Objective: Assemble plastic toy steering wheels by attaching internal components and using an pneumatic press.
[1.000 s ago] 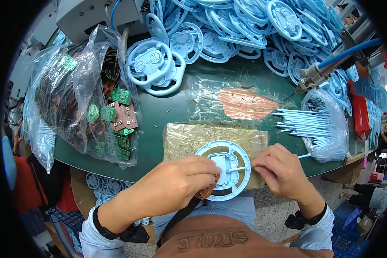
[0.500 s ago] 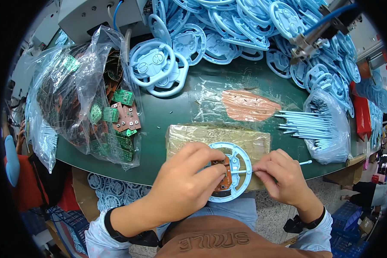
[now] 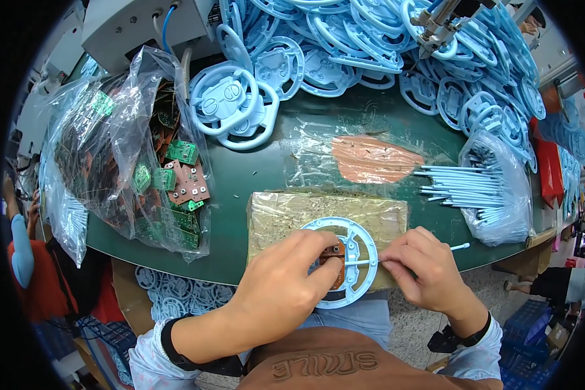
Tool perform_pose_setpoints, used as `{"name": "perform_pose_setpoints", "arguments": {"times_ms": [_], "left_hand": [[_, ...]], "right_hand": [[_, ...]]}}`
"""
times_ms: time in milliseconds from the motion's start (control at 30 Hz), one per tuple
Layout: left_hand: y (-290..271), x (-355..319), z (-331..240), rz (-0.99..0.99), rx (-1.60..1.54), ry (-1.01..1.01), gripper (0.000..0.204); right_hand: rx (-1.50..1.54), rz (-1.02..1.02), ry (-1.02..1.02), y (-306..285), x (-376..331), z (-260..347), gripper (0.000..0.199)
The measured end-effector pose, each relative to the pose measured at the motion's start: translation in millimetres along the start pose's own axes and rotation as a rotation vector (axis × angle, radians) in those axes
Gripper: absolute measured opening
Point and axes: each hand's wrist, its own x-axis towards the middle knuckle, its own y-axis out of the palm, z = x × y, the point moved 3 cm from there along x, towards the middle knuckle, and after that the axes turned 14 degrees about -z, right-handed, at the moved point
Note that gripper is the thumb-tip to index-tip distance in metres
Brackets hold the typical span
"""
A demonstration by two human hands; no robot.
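Over the taped tan block (image 3: 276, 218), near edge of the green surface (image 3: 231, 224), there's a round pale-blue plastic wheel (image 3: 368, 244) with a flat brown circuit board (image 3: 338, 249) inside. Left grip (image 3: 289, 270) is half-curled, fingers on the board, can't tell if clamped. Right grip (image 3: 422, 266) is pinched tight on a skinny blue rod (image 3: 359, 262). Crinkly clear bag (image 3: 120, 143) left, heaped wheels (image 3: 370, 39) behind.

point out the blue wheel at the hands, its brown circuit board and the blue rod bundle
Blue wheel (image 3: 351, 252), head view: right part of hub
Brown circuit board (image 3: 339, 277), head view: exposed lower part
Blue rod bundle (image 3: 463, 186), head view: middle
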Motion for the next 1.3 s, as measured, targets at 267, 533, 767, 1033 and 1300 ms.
{"name": "perform_pose_setpoints", "arguments": {"times_ms": [267, 533, 767, 1033, 1300], "left_hand": [[-1.5, -0.4, -2.2, 0.022, -0.020, -0.085, 0.030], [4.0, -5.1, -8.0, 0.059, 0.136, -0.004, 0.038], [7.0, -14.1, -6.2, 0.028, 0.151, 0.094, 0.035], [7.7, -16.2, -8.3, 0.035, 0.137, 0.072, 0.037], [10.5, -21.4, -3.1, -0.044, 0.151, 0.067, 0.033]], "right_hand": [[0.004, -0.007, 0.005, 1.0, 0.3, -0.5, 0.017], [-0.040, 0.014, 0.008, -1.3, -0.5, 0.4, 0.019], [-0.209, -0.997, -0.140, -128.7, 69.1, 11.3, 0.027], [1.048, -0.070, -0.006, -154.9, 169.4, 2.0, 0.039], [0.898, 0.045, 0.013, -92.7, 111.0, 113.0, 0.052]]}}
